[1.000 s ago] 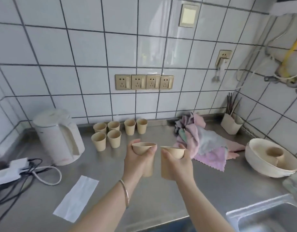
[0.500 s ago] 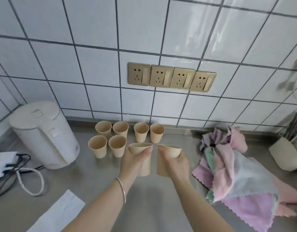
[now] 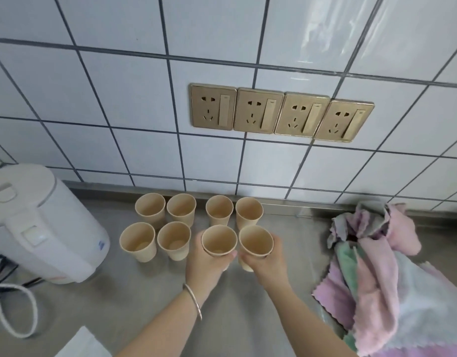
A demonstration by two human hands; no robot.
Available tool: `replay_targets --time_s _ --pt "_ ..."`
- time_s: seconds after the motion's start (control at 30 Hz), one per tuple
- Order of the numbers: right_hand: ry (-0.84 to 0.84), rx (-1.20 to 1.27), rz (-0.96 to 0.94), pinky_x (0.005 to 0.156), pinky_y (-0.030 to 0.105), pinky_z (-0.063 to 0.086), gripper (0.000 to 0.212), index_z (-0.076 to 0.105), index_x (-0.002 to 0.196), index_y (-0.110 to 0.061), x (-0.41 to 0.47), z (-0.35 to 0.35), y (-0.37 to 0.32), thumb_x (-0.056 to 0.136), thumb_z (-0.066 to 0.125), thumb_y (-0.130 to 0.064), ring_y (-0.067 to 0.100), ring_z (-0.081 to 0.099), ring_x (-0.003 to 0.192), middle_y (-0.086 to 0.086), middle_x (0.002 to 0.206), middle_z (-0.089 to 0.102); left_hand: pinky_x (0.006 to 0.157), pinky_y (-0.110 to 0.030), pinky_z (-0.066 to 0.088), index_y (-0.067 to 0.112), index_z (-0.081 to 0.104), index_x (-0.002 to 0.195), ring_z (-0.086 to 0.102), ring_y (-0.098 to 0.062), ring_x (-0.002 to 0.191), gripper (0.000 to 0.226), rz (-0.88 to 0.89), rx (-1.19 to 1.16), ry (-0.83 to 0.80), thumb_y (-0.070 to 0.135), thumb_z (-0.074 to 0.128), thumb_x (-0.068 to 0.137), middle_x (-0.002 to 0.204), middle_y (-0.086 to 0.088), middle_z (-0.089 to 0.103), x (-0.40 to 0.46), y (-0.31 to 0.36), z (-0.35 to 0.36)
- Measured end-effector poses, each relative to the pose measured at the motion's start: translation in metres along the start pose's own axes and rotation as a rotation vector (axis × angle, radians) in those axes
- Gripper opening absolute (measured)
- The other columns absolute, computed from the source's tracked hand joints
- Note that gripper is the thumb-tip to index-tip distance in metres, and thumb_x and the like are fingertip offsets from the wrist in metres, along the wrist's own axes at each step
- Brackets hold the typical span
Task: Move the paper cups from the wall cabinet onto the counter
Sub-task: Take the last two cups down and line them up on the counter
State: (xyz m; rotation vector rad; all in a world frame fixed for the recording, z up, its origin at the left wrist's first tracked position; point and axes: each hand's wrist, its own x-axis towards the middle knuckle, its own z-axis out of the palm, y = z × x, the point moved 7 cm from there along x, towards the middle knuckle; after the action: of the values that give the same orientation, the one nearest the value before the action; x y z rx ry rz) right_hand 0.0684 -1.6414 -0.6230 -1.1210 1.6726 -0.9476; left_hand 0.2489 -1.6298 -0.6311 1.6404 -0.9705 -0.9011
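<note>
the left hand (image 3: 206, 264) is gripping one cup (image 3: 218, 242) and the right hand (image 3: 267, 261) is gripping another cup (image 3: 255, 243), both upright, rims side by side and nearly touching, low over the worktop (image 3: 248, 305), just in front of the back pair. six cups (image 3: 170, 222) are already standing by the wall; the open spot is lying straight below each hand, completing the front row. no readable writing; the kettle (image 3: 42, 222) is showing only a tiny blue mark

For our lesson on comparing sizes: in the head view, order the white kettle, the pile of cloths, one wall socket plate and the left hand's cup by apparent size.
1. white kettle and pile of cloths: too close to call, both cut off by the frame.
2. wall socket plate.
3. cup in the left hand.
</note>
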Motion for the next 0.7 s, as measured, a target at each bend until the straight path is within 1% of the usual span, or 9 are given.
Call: replay_targets --time_s 0.03,0.1,0.13,0.2,0.27,0.37,0.43,0.63,0.7 --pt "0.001 -0.018 0.011 0.060 0.013 0.040 0.059 0.043 0.089 -0.049 0.005 0.003 0.006 0.044 0.080 -0.044 -0.008 0.057 0.080 -0.024 0.089 0.059 0.065 -0.002 0.044 0.035 0.053 0.093 0.062 0.010 0.083 0.059 0.010 0.010 0.009 0.017 0.089 0.050 0.090 0.019 0.064 0.003 -0.004 0.003" --pt "0.004 -0.043 0.019 0.060 0.014 0.041 0.060 0.041 0.089 -0.053 0.014 0.007 0.016 0.044 0.080 -0.045 -0.006 0.057 0.080 -0.025 0.088 0.059 0.077 -0.019 0.049 0.030 0.052 0.100 0.064 -0.006 0.090 0.064 0.019 0.018 0.022 0.016 0.089 0.050 0.096 0.012 0.065 0.007 -0.013 0.009" --pt "0.006 -0.052 0.021 0.061 0.016 0.042 0.061 0.040 0.089 -0.053 0.017 0.009 0.020 0.044 0.081 -0.044 -0.003 0.057 0.081 -0.026 0.088 0.058 0.078 -0.022 0.049 0.032 0.051 0.100 0.064 -0.009 0.091 0.065 0.025 0.018 0.032 0.016 0.089 0.050 0.097 0.012 0.065 0.009 -0.017 0.010" --pt "0.011 -0.076 0.028 0.063 0.020 0.042 0.062 0.038 0.091 -0.052 0.023 0.011 0.025 0.047 0.080 -0.040 0.005 0.057 0.083 -0.027 0.087 0.057 0.077 -0.018 0.047 0.038 0.048 0.098 0.061 -0.003 0.090 0.067 0.038 0.021 0.052 0.016 0.090 0.050 0.097 0.018 0.062 0.011 -0.024 0.012" --pt "0.020 -0.097 0.032 0.059 0.017 0.041 0.064 0.037 0.095 -0.051 0.027 0.013 0.028 0.050 0.080 -0.036 0.009 0.056 0.084 -0.027 0.086 0.056 0.082 -0.022 0.048 0.037 0.047 0.103 0.061 -0.009 0.094 0.071 0.025 0.004 0.064 0.014 0.090 0.050 0.101 0.012 0.063 0.014 -0.032 0.013" --pt "0.032 -0.104 0.028 0.060 0.016 0.039 0.063 0.037 0.098 -0.049 0.031 0.014 0.030 0.054 0.080 -0.035 0.009 0.055 0.084 -0.026 0.087 0.055 0.088 -0.034 0.049 0.027 0.047 0.110 0.061 -0.019 0.100 0.074 -0.002 -0.024 0.086 0.011 0.089 0.052 0.107 0.001 0.064 0.019 -0.042 0.015" --pt "0.029 -0.103 0.026 0.063 0.019 0.040 0.063 0.037 0.099 -0.049 0.032 0.015 0.032 0.055 0.080 -0.035 0.009 0.055 0.085 -0.027 0.088 0.055 0.089 -0.034 0.049 0.026 0.047 0.111 0.061 -0.020 0.101 0.074 -0.001 -0.019 0.095 0.010 0.088 0.052 0.108 -0.001 0.064 0.022 -0.044 0.016" --pt "0.012 -0.110 0.025 0.071 0.025 0.041 0.064 0.036 0.101 -0.048 0.036 0.020 0.032 0.056 0.079 -0.033 0.010 0.054 0.085 -0.027 0.085 0.053 0.086 -0.033 0.049 0.038 0.044 0.107 0.062 -0.021 0.100 0.076 -0.010 -0.022 0.115 0.013 0.087 0.049 0.105 0.004 0.063 0.025 -0.052 0.019" --pt "-0.007 -0.105 0.017 0.072 0.025 0.041 0.066 0.036 0.104 -0.045 0.036 0.021 0.031 0.057 0.080 -0.030 0.011 0.055 0.088 -0.026 0.088 0.054 0.089 -0.035 0.049 0.039 0.043 0.110 0.061 -0.022 0.104 0.079 -0.034 -0.051 0.103 0.010 0.086 0.051 0.109 0.004 0.062 0.025 -0.055 0.019"
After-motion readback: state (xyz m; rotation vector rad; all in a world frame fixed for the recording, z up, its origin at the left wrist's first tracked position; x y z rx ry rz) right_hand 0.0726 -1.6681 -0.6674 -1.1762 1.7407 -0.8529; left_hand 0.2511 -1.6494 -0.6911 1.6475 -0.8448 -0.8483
